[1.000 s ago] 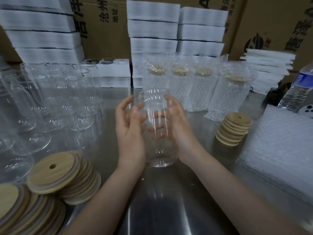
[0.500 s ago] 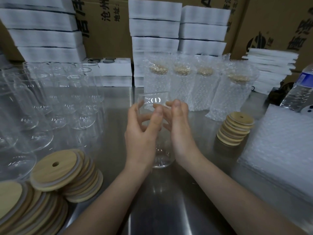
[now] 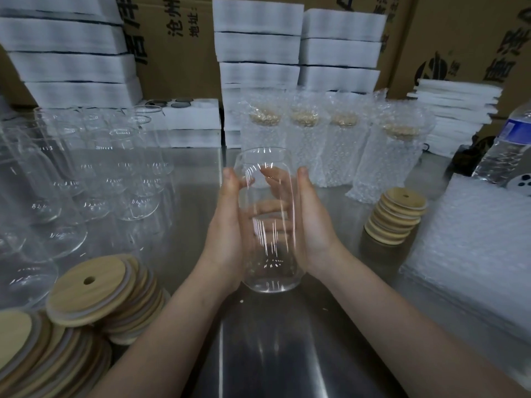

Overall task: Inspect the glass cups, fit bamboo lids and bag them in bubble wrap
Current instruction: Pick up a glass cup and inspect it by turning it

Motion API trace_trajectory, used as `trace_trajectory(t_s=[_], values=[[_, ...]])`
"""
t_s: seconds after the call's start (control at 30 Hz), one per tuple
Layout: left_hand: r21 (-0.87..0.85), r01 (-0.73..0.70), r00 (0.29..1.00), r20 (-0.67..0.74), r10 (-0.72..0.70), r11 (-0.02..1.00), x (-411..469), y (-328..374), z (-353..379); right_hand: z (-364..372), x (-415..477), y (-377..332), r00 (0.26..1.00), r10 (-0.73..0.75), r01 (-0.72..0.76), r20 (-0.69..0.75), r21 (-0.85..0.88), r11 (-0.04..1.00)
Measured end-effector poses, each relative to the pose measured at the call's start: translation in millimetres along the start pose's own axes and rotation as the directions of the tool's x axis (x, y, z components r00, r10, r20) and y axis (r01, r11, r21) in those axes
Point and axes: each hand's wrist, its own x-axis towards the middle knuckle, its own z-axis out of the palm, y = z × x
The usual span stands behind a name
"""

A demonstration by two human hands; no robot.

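Glass cup [image 3: 268, 271] upright, clamped between both palms, base off the steel table [image 3: 275, 357]. Left hand [image 3: 227, 234] and right hand [image 3: 314, 231] both grip it - fingers [image 3: 273, 206] curl round the far side, visible through the glass, thumbs along the near wall. Bagged cups [image 3: 336, 156] just beyond the fingertips - bamboo lids [image 3: 398, 216] right of the right hand.

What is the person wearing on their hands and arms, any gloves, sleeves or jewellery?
Nothing visible: the left hand and right hand are bare, with no gloves, rings or watch seen, and both forearms are uncovered to the frame edge.
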Motion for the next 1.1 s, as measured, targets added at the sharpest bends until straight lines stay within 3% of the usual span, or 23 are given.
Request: trace_trajectory(t_s=[0.1, 0.2, 0.27, 0.33, 0.47, 0.57, 0.7, 0.9, 1.1], values=[[0.133, -0.225, 0.960, -0.137, 0.243, 0.965, 3.9, -4.5, -2.0, 0.0, 1.2, 1.0, 1.000, -0.009, 0.010, -0.015, 0.045, 0.999], [0.382, -0.489, 0.797, -0.170, 0.580, 0.784, 5.8, 0.2, -10.6, 4.4, 0.3, 2.6, 1.000, -0.003, 0.003, -0.006, 0.095, 0.995], [0.469, -0.541, 0.724, -0.163, 0.670, 0.699, 3.6, 2.9, -14.1, 9.5, -0.7, 1.9, 1.000, -0.006, 0.008, -0.021, 0.086, 0.996], [0.492, -0.502, 0.751, -0.160, 0.640, 0.712, 1.0, 1.1, -12.2, 13.2, -0.4, -0.7, 0.992, -0.047, 0.052, -0.121, 0.035, 0.998], [0.513, -0.371, 0.897, -0.017, 0.441, 0.774, -8.9, -10.4, 8.8, 19.1, -2.9, -3.4, 0.925, -0.257, 0.216, -0.279, -0.168, 0.962], [0.553, -0.360, 0.891, -0.035, 0.453, 0.751, -13.9, -15.3, 16.2, 20.9, -10.2, 1.8, 0.898, -0.332, 0.273, -0.291, -0.226, 0.935], [0.586, -0.297, 0.887, -0.124, 0.445, 0.754, -12.4, -13.3, 9.6, 21.4, -7.8, 1.1, 0.905, -0.265, 0.214, -0.333, -0.181, 0.960], [0.500, -0.330, 0.907, -0.065, 0.415, 0.801, -8.6, -10.8, 7.7, 15.7, -6.0, -8.1, 0.876, -0.196, 0.138, -0.442, -0.160, 0.977], [0.298, -0.186, 0.978, -0.033, 0.204, 0.936, -5.8, -1.0, 5.0, 6.8, -4.3, -9.1, 0.900, -0.146, 0.103, -0.410, -0.125, 0.987]])
